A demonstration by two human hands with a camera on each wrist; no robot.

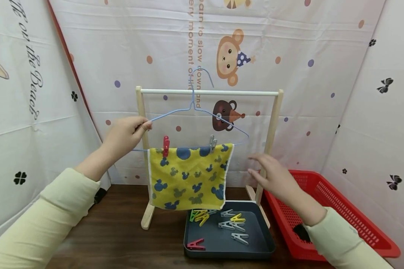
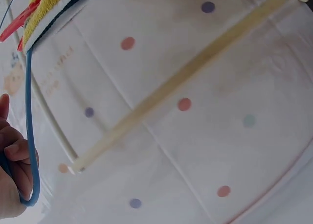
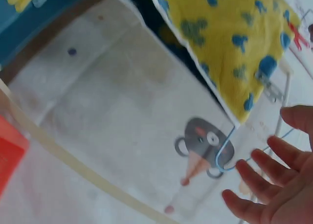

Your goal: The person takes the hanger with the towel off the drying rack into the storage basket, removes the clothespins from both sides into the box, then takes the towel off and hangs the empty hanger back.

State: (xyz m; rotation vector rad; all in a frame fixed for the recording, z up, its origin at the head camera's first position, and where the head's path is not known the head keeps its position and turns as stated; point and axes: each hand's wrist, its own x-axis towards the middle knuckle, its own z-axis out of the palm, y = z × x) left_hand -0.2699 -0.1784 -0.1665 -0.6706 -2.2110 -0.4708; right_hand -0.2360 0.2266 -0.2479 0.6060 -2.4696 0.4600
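Note:
A blue wire clothes hanger [image 1: 175, 111] is held up in front of the rack, its left shoulder gripped by my left hand [image 1: 126, 136]. Over its lower bar hangs a yellow towel [image 1: 190, 179] with blue mouse-head prints. A red clothespin [image 1: 166, 146] clips the towel near its left top corner, and a grey clothespin [image 1: 213, 142] clips it toward the right. My right hand [image 1: 276, 175] is held out just right of the towel with fingers spread and nothing in them. In the right wrist view its fingers [image 3: 259, 182] lie close to the hanger's end [image 3: 222, 160].
A wooden rack with a white rod [image 1: 239, 93] stands behind the hanger. Below the towel sits a dark tray [image 1: 219, 253] holding several grey, yellow, green and red clothespins [image 1: 239, 238]. At right is a red plastic basket [image 1: 353, 220] with a black item inside.

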